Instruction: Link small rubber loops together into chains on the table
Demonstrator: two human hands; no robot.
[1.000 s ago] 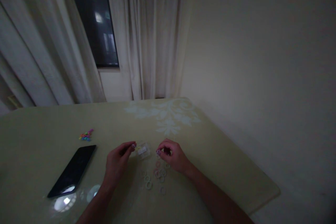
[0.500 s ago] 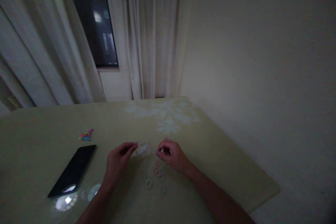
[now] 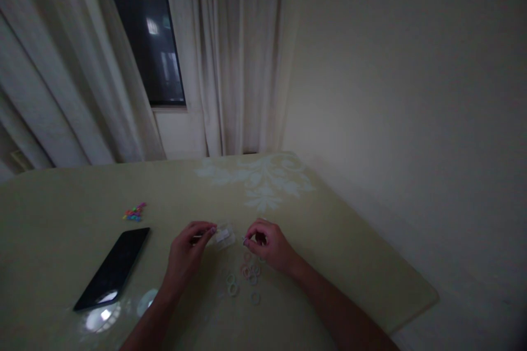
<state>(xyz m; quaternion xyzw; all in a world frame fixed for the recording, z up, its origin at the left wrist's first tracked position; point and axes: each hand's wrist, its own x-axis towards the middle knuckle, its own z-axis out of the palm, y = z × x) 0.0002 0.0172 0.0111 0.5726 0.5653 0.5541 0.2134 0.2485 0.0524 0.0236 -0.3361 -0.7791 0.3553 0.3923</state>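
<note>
Centrally, clear box [image 3: 224, 237] beside left grip [image 3: 184, 249], rings [image 3: 246, 272] near right grip [image 3: 272, 244], both pinched narrow

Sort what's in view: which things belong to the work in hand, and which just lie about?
Likely in use:
left hand and right hand, fingertips pinched, contents too small to tell
clear plastic box
pale and pink rings

Likely just lying about:
smartphone
colourful small pieces, use unclear
</note>
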